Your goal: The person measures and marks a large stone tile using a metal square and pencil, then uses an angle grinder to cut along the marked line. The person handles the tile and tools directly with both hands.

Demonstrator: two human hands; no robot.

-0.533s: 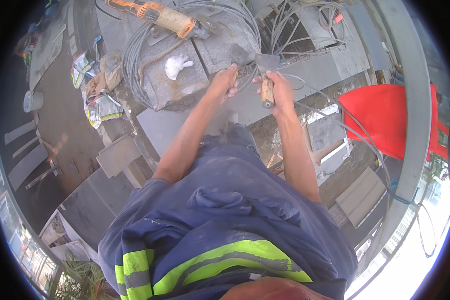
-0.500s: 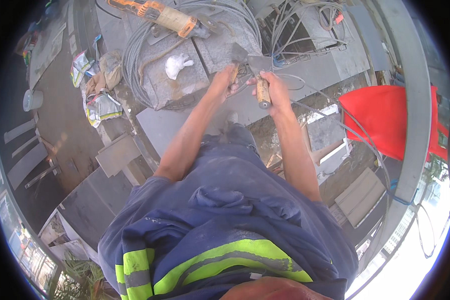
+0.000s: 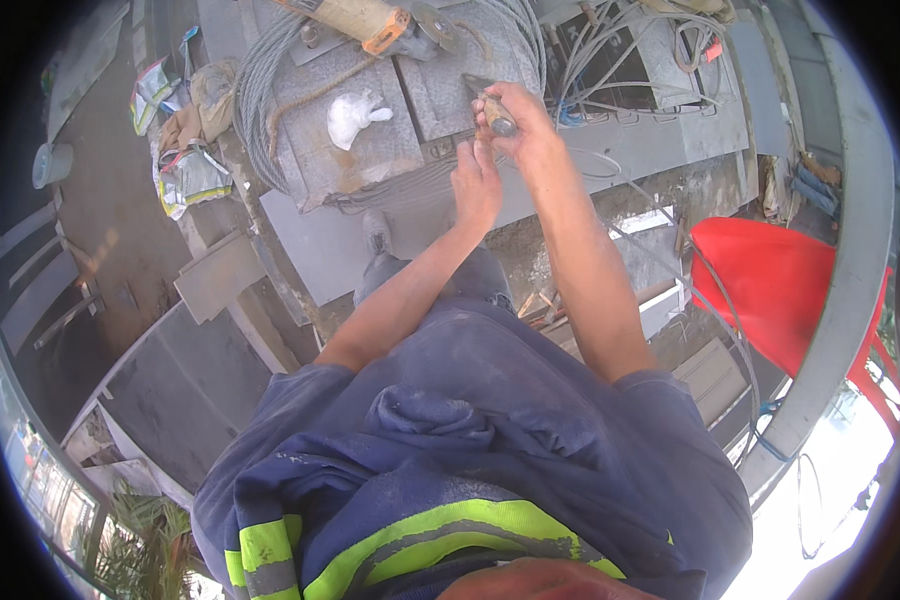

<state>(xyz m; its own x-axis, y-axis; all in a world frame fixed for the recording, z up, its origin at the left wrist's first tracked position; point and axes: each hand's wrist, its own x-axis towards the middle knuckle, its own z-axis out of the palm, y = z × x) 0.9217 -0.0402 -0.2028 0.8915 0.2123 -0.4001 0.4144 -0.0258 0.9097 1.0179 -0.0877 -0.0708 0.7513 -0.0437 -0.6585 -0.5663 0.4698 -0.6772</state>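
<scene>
My right hand is closed round the wooden handle of a putty knife, its butt end toward me. A dark metal blade points away beyond the fingers; which of the two tools it belongs to is hard to make out. Just below and to the left, my left hand is closed on a second putty knife, mostly hidden by the fingers. Both hands meet in front of the stone slabs. A crumpled white bag lies on the slabs, left of my hands.
An orange angle grinder rests on the slabs, ringed by coiled steel cable. More looped cable lies at the far right. A red plastic chair stands right, torn bags and a white bucket left.
My hands have come together, the right moving up and left, the left slightly right and down. The wide blade seen before is now edge-on or hidden. The view has shifted a little.
</scene>
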